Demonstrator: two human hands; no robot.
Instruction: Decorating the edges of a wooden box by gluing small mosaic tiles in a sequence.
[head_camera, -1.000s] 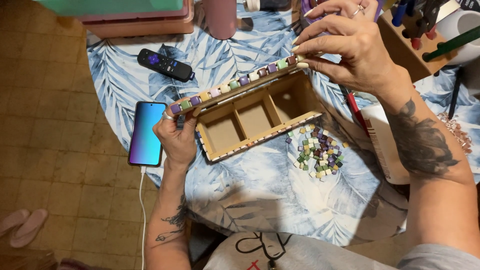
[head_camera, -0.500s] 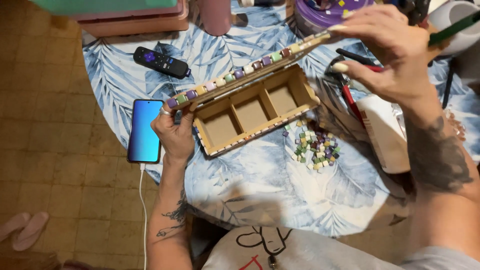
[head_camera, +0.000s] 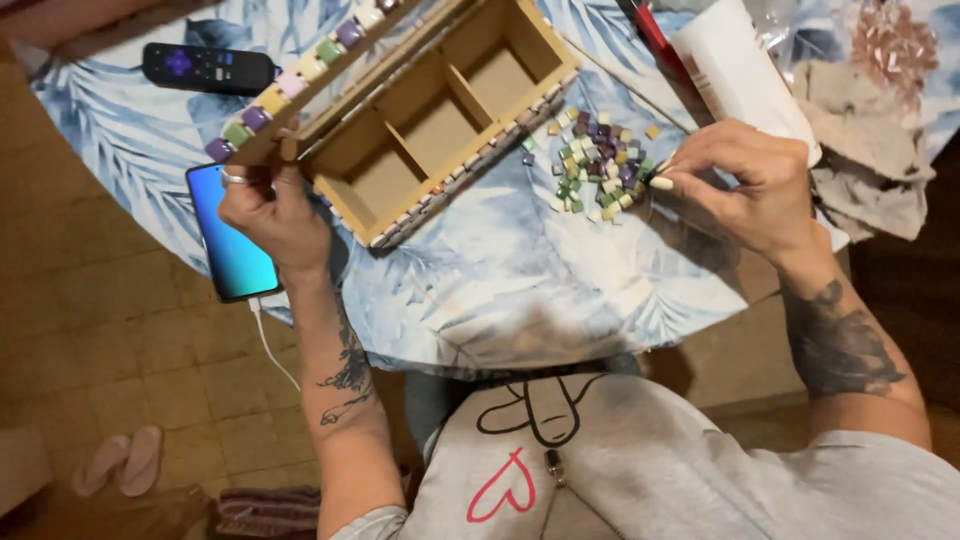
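Wooden box (head_camera: 440, 110): a three-compartment box with its lid open sits on the leaf-print tablecloth (head_camera: 500, 280), small tiles lining its front edge.
Lid (head_camera: 310, 70): it stands raised, a row of coloured tiles along its edge; the left hand (head_camera: 275, 215) pinches its near corner.
Right hand (head_camera: 745, 185): its fingers are drawn narrow over the tile pile (head_camera: 600, 165) just right of the box; whether a tile is held cannot be told.
Risk, lid: if the pinch slips, the lid may drop and shed tiles.
Risk, pile: a sweeping wrist may scatter tiles toward the table edge.
Risk, smartphone (head_camera: 232, 235): it overhangs the edge beside the left hand, cable (head_camera: 270, 345) dangling; a nudge may knock it off.
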